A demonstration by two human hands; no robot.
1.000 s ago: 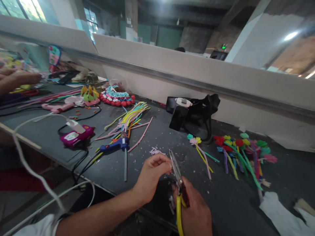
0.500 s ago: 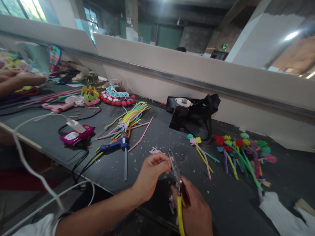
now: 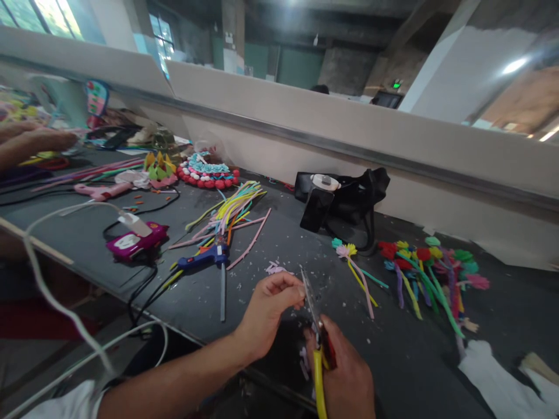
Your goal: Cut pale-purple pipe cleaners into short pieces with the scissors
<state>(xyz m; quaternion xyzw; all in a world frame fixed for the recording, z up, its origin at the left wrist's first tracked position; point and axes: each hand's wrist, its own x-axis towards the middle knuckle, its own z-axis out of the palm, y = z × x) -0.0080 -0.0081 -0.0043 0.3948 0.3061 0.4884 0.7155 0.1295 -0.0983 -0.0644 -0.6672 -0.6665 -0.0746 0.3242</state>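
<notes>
My right hand (image 3: 347,372) is wrapped round scissors (image 3: 318,343) with yellow and red handles, their blades pointing up and away from me. Beside the blade tips, my left hand (image 3: 273,305) is pinched, and whatever lies between its fingertips is too small to make out. Small lilac pieces (image 3: 304,362) lie below the hands near the table edge, and a little pile of similar pieces (image 3: 279,267) sits just beyond my left hand. To the right of the scissors lie a few fuzzy-stemmed flowers (image 3: 348,251).
A blue glue gun (image 3: 205,256) and fuzzy stems (image 3: 236,206) lie left of centre, with a purple power strip (image 3: 137,240) farther left. Behind are a black bag (image 3: 364,189) and phone (image 3: 317,208). More flowers (image 3: 423,254) lie right. Another person's hands (image 3: 39,142) are far left.
The scissors' blades look closer together than before. My left hand has hardly moved. The other person's hands at far left have shifted slightly.
</notes>
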